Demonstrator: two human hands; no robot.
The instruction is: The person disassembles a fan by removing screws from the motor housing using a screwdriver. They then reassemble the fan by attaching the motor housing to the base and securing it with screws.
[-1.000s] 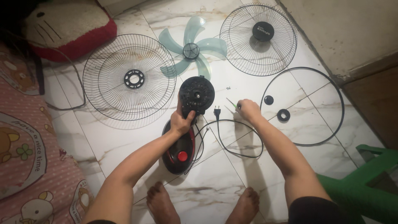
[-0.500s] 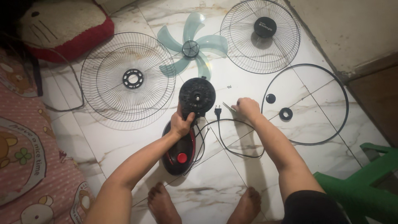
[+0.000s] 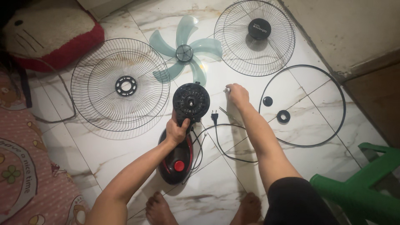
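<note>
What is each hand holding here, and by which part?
The left hand grips the fan motor housing by its neck. The right hand pinches a small pale part at its fingertips.

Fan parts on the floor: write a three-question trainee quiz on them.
1. True or false: the left hand grips the neck under the black motor housing.
2. Which lies between the two wire guards? A) the green blade B) the plug C) the green stool
3. What does the right hand touch?

Key: 1 true. 2 A. 3 A small pale part, too small to identify.
</note>
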